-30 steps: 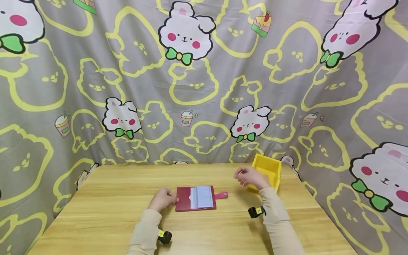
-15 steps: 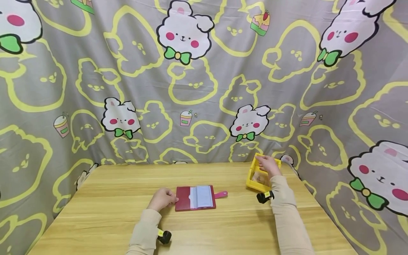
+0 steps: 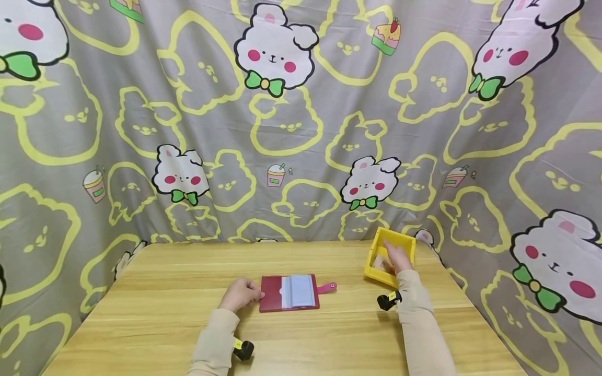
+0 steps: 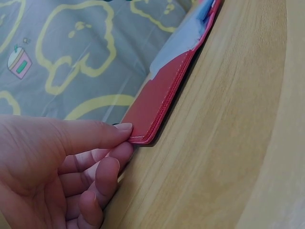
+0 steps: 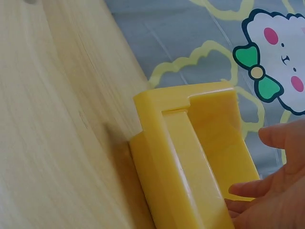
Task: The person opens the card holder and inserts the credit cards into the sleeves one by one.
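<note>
A red card holder (image 3: 271, 295) lies unfolded on the table, its clear bluish sleeves (image 3: 301, 290) showing on the right half and a pink snap strap (image 3: 326, 287) sticking out. My left hand (image 3: 239, 295) pinches its left edge; in the left wrist view the thumb is on top of the red cover's corner (image 4: 157, 102), with fingers beneath. At the back right, my right hand (image 3: 398, 257) reaches into a yellow bin (image 3: 380, 277). Thumb and fingers stand apart over the bin's opening in the right wrist view. A small pale-brown flat thing (image 3: 379, 262) lies inside, partly hidden by the hand.
The wooden table (image 3: 188, 334) meets a grey curtain (image 3: 226, 172) with cartoon rabbits at its back and sides. The yellow bin stands close to the back edge. A small black camera (image 3: 243, 350) is strapped to each wrist.
My right hand first moved right and back to the far part of the yellow bin, then dipped into it. The left hand has stayed on the card holder's edge.
</note>
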The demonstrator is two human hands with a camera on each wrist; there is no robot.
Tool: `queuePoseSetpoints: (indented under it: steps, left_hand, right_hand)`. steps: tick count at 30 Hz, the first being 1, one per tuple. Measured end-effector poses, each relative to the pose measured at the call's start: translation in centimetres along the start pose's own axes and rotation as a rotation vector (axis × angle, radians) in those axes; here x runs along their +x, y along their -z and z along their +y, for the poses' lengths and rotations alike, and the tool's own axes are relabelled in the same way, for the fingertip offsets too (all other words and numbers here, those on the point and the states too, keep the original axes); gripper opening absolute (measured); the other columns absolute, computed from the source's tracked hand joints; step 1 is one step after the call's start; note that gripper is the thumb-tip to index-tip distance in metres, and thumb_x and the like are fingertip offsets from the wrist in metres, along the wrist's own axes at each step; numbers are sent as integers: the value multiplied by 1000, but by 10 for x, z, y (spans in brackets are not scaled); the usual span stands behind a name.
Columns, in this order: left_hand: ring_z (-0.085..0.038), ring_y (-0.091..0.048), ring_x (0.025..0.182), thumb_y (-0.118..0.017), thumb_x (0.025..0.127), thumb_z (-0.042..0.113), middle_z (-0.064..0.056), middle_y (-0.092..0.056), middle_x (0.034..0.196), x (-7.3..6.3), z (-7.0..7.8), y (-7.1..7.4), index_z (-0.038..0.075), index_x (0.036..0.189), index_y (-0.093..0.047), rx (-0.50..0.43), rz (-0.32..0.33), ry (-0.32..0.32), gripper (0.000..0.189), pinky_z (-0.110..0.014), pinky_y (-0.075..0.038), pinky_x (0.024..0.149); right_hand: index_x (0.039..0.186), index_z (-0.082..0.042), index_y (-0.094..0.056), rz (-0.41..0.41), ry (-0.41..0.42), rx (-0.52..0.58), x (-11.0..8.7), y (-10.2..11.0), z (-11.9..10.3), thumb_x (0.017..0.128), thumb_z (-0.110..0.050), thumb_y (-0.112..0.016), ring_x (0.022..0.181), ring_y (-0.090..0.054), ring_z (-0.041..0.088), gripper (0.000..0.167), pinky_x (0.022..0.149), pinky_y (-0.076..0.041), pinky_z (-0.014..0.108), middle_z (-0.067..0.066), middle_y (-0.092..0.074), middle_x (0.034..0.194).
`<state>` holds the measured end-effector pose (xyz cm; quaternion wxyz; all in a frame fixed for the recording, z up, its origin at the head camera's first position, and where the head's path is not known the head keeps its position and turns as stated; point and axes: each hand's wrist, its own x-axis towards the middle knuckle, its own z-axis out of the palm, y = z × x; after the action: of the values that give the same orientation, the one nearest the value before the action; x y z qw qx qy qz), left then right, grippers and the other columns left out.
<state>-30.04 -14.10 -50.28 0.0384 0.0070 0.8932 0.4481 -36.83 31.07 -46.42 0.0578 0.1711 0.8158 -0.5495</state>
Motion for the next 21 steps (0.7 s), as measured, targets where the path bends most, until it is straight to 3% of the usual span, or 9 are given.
queuePoseSetpoints:
  steps: [5,10,11,14,21]
  left_hand:
    - [-13,-51,54,-77,77,10,-1,-61,63,0,1,0,7,67,-61,3,0,-2,19,-25,-38,52]
    - [-13,-51,54,-77,77,11,0,-62,64,1,1,0,7,68,-62,8,-3,3,19,-25,-38,52]
    - [-13,-51,54,-77,77,11,0,-62,64,1,2,0,7,68,-62,9,-4,3,19,-25,-38,52]
    - [-13,-52,55,-77,78,12,0,-63,65,1,1,0,7,68,-61,16,-3,3,19,-25,-38,52]
    - [-13,-51,54,-77,77,11,0,-62,65,1,0,-1,7,67,-61,8,2,2,19,-25,-39,51]
  right_hand:
    - [151,9,1,17,17,44,-5,-2,-1,102,-48,-32,148,-5,43,82,122,-13,52,30,-1,159]
    - [152,7,-7,43,37,152,-6,-5,2,101,-48,-34,145,-17,42,80,116,-30,52,30,-11,158]
    - [152,6,-11,51,44,156,-6,-4,2,100,-51,-35,143,-22,43,81,111,-37,51,31,-14,156]
    - [152,5,-14,61,52,150,-6,-5,3,98,-56,-35,140,-25,43,83,103,-43,49,31,-15,156]
    - [154,1,-9,87,45,218,-5,-7,3,102,-45,-32,132,-29,35,73,98,-40,46,27,-16,157]
